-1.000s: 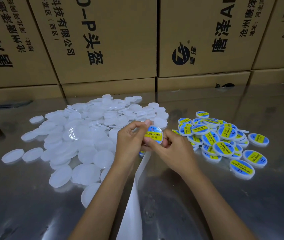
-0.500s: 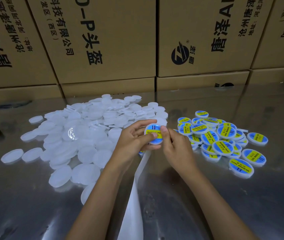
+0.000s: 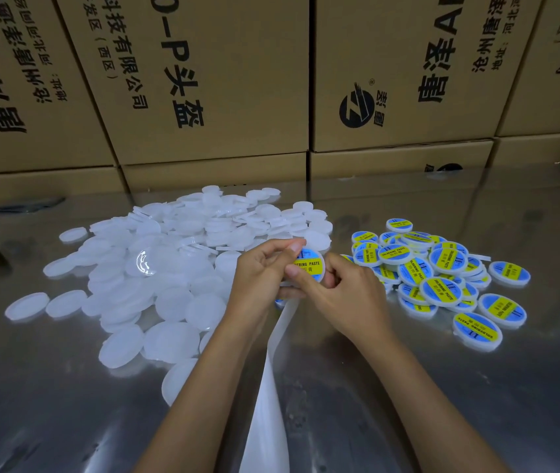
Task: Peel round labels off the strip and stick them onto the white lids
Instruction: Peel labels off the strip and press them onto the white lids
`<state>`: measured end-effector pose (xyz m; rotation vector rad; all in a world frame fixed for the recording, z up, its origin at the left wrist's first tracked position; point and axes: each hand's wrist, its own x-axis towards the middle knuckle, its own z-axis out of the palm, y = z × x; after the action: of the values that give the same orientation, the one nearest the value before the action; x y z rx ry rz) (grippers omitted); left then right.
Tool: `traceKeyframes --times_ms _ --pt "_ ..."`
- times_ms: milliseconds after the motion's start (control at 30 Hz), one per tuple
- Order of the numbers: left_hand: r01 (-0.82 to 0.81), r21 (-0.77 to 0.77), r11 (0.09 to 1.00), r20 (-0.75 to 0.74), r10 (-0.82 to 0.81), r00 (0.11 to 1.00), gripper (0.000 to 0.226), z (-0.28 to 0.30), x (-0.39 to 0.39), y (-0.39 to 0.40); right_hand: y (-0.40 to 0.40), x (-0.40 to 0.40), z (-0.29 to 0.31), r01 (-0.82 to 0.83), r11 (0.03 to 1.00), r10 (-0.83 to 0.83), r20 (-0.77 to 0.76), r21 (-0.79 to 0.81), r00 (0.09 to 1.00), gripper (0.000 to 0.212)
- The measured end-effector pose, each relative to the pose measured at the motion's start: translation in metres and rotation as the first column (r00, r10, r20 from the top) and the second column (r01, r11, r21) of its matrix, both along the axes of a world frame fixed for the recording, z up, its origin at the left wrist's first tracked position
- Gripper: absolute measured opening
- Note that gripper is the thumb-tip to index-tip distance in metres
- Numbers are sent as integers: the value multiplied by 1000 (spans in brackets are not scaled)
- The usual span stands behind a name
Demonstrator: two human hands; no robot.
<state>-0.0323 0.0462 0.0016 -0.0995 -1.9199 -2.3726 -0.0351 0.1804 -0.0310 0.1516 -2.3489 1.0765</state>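
Lids are what this job is about, and one white lid (image 3: 309, 266) is held up between both hands, just above the shiny bench (image 3: 476, 387). It has a round blue and yellow label (image 3: 307, 262) on its top, with the words SOLDERING PASTE partly showing. The left hand (image 3: 264, 274) curls round the lid's left side, with its thumb lying over the label. The right hand (image 3: 346, 291) grips the lid's right and lower side, and its thumb presses on the label too. Both hands are closed on this lid.

A long white strip (image 3: 268, 404) runs from under the held lid down toward the person. A bit of blue peeks out just below the left hand, right where the strip begins.

To the left of the held lid is a big pile of plain white lids (image 3: 169, 261). To the right of it is a smaller pile of labelled lids (image 3: 442, 274), all blue and yellow. Behind both piles stand brown cardboard boxes (image 3: 203, 80) with black writing.
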Motion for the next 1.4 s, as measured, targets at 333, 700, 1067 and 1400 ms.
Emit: traceKeyframes --times_ms 333,700,1067,1400 --pt "179 49 983 1 -179 984 33 -2 -3 2 3 -5 2 23 991 -16 56 -131 998 63" --pt "-153 125 980 -46 160 986 28 -1 -7 -12 59 -28 5 253 436 63 310 -863 948 39" --pt "-534 44 845 -10 535 845 28 -8 -24 -56 75 -26 1 206 123 265 232 -971 936 35" --pt "-460 -790 406 -316 374 872 35 -32 -35 -79 59 -25 3 204 290 315 294 -935 902 33"
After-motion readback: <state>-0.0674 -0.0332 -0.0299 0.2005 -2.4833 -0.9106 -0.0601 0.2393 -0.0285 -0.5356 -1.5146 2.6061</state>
